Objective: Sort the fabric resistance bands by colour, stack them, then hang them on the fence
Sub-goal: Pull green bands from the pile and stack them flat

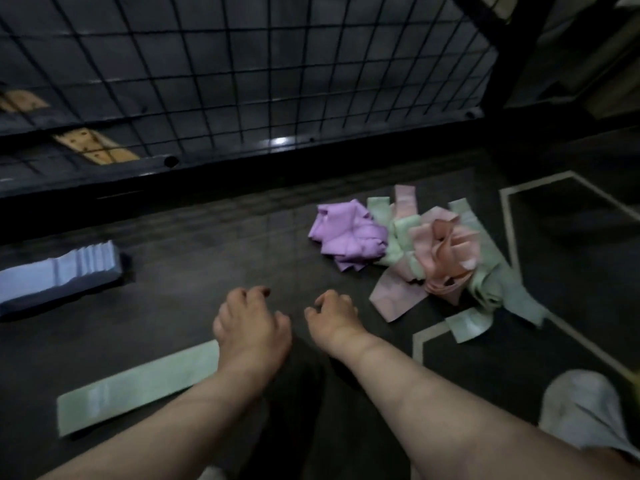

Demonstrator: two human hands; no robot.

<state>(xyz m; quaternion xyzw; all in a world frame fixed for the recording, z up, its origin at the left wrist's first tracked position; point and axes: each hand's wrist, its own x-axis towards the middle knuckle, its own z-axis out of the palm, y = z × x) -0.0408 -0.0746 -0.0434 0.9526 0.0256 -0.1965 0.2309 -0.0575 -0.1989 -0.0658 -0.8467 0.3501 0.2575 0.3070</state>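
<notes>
I see my left hand [251, 323] and right hand [334, 315] low over the dark floor [207, 244], close together, each with its fingers loosely curled and nothing in its grip. The left hand's heel covers one end of a flat green band [138, 386], a long smooth fabric strip running back and outward from that hand; I cannot tell whether the hand touches it. Farther out beyond the left hand lies the blue stack [59, 275], neatly layered bands with even edges. Ahead and outward of the right hand is a loose heap: crumpled purple bands [348, 233] nearest, then bunched pink bands [446, 254] folded like petals, with mint-green bands [491, 271] tangled under and around them. The black wire-grid fence [242, 64] stands well beyond both hands. A white sock [581, 410] shows behind the right forearm.
</notes>
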